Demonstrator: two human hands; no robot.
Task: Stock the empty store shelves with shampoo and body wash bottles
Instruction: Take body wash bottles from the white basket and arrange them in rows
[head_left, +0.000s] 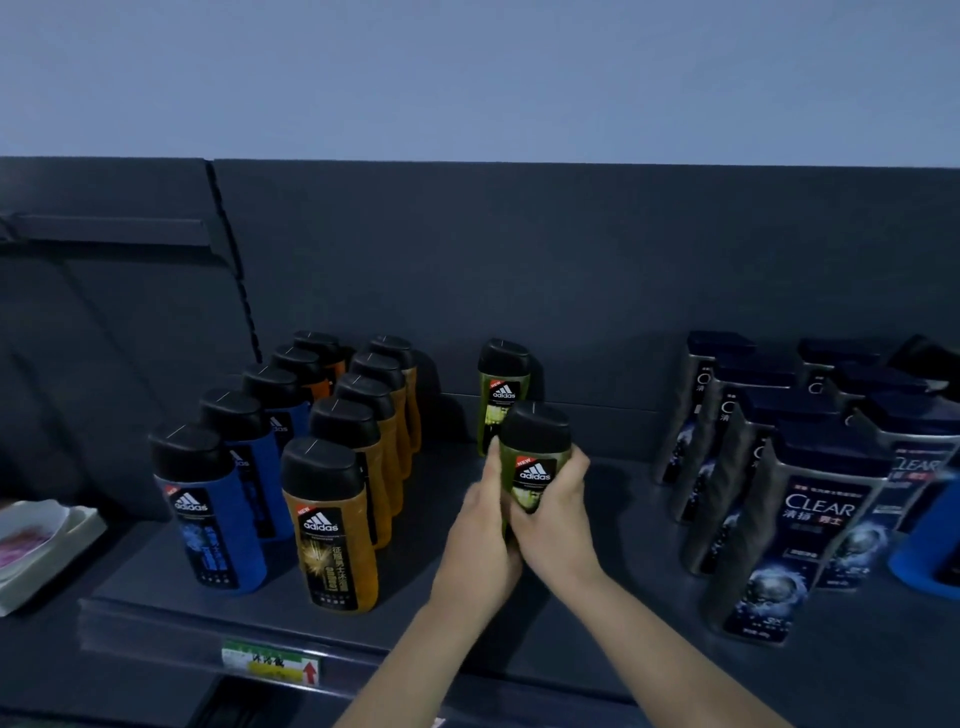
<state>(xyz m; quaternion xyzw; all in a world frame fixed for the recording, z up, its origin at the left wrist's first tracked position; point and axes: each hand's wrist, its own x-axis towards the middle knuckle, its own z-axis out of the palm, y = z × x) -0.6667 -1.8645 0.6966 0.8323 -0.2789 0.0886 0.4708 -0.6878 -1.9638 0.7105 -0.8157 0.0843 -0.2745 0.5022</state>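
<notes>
held bottle: green adidas one with a black cap, upright, label facing me, about mid-shelf between the adidas rows on the left and the grey bottles on the right

left hand: wrapped round the lower left side of the held bottle, fingers curled on it

right hand: gripping the right side of it, thumb across the front just under the logo, so both hands are clamped on the same bottle

base: hidden behind the hands, can't tell if it's touching the shelf or not

back bottle: same green kind, standing alone at the far edge against the back panel, just behind the held one

blue row: adidas bottles lined up near to far, leftmost row

orange row: right beside the blue row, same near-to-far line

Clear bottles: grey with dark blue caps, a couple of rows on the right, well apart from the hands

blue tub: far right edge, cut off

tag: green and yellow with a red arrow, on the near shelf lip

white pack: far left, off the shelf end, blurry
</notes>
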